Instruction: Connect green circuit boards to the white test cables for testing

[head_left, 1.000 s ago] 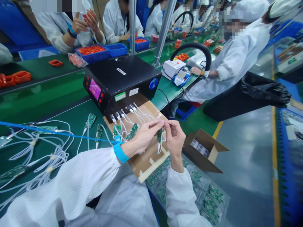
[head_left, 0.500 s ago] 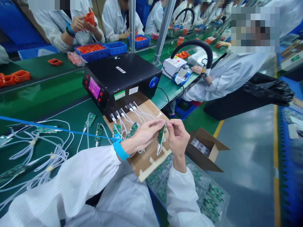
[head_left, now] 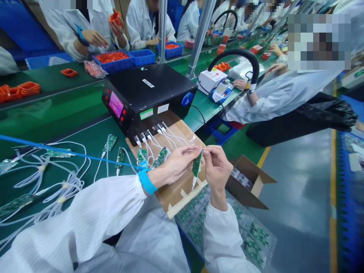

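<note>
Between my two hands hangs a green circuit board [head_left: 196,163], upright, with a white plug and cable [head_left: 194,183] at its lower end. My left hand [head_left: 179,161] pinches its top edge from the left, with a blue band round the wrist. From the right, my right hand [head_left: 217,165] pinches at the same top edge, fingers curled. Left of my left hand, more green boards [head_left: 160,157] with white cables lie on brown cardboard [head_left: 170,195]. The cables run to the front of a black box-shaped device [head_left: 150,91] with a pink screen.
Coiled white cables [head_left: 61,193] and boards cover the green table [head_left: 99,131] at left. A clear tray of boards [head_left: 270,242] and an open carton [head_left: 256,187] stand at lower right. A blue cord [head_left: 71,152] stretches to my left wrist. Several people sit across and at right.
The board between my hands has turned to show more of its face, and its cable hangs straighter. The whole view has shifted slightly. Across the table, a person's hands have moved apart.
</note>
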Motion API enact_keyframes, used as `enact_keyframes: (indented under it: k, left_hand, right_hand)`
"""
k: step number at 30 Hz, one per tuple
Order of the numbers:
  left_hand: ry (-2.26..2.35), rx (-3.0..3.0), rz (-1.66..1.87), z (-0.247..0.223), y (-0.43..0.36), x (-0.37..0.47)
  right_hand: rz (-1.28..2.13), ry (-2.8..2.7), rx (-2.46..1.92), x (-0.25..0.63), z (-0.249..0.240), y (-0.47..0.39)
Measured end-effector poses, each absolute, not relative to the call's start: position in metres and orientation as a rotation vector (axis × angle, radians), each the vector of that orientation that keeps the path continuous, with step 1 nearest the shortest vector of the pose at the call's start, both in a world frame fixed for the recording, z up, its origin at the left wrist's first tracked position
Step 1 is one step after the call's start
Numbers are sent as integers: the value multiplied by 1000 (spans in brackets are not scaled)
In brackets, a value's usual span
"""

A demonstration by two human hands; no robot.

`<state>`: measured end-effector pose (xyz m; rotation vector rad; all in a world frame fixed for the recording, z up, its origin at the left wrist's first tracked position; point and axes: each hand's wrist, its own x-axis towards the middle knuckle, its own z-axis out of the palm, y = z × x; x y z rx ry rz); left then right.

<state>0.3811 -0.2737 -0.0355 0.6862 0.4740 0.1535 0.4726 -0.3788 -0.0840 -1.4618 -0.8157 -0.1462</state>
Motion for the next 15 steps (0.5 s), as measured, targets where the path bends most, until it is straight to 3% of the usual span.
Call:
enact_keyframes:
  k: [10, 15]
  left_hand:
    - [416, 807, 124, -32, -266, 380]
    - [454, 1009, 321, -9, -253, 367]
  right_hand:
    - [-141, -903, -1411, 479, -73, -388]
    - [8, -1124, -1511, 497, -60, -395]
